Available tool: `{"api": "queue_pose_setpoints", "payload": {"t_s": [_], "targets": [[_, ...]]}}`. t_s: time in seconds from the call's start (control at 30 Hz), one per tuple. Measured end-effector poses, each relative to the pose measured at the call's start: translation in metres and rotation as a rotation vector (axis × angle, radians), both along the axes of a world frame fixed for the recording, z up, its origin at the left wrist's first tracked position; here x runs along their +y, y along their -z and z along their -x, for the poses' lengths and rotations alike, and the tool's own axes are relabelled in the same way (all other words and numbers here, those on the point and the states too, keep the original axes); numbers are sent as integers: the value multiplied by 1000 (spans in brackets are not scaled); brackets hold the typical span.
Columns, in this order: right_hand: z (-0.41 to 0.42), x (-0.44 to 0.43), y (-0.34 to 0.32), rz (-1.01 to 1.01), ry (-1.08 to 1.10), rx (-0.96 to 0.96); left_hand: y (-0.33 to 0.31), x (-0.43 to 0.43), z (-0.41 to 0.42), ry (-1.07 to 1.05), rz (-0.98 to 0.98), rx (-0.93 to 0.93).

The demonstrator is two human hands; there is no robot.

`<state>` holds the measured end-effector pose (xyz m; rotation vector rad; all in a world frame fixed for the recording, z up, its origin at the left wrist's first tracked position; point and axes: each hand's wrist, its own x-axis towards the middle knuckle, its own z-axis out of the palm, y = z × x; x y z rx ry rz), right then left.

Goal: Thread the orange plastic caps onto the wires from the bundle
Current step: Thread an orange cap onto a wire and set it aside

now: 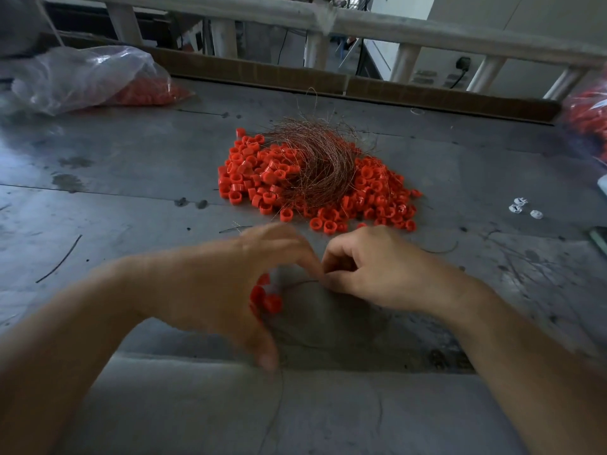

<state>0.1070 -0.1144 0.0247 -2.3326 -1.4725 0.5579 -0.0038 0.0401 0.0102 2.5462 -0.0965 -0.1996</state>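
Orange caps sit bunched in our left hand, fingers curled round them; blur hides how many. Our right hand pinches thin wire between thumb and forefinger, just beside our left hand. Wire's lower run hard to trace. Loose cap pile lies ahead on grey table, wire bundle on top. Clear bag far left holds more caps; second bag cut off at right edge.
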Motion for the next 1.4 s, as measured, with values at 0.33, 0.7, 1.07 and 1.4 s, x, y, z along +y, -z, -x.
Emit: {"api": "queue_pose_setpoints", "payload": {"t_s": [0.33,0.7,1.07,1.4], "targets": [[-1,-1,-2,-17,-21,65,3,-11,6,71,-127,-64],[4,-4,-10,119,-116,124,-4,-19,6,2,-193,-110],[9,-3,-4,46,-183,39,-5,-17,7,-67,-249,-97],[2,-8,-15,-419,12,105,-10,-4,7,-198,-108,-179]]}}
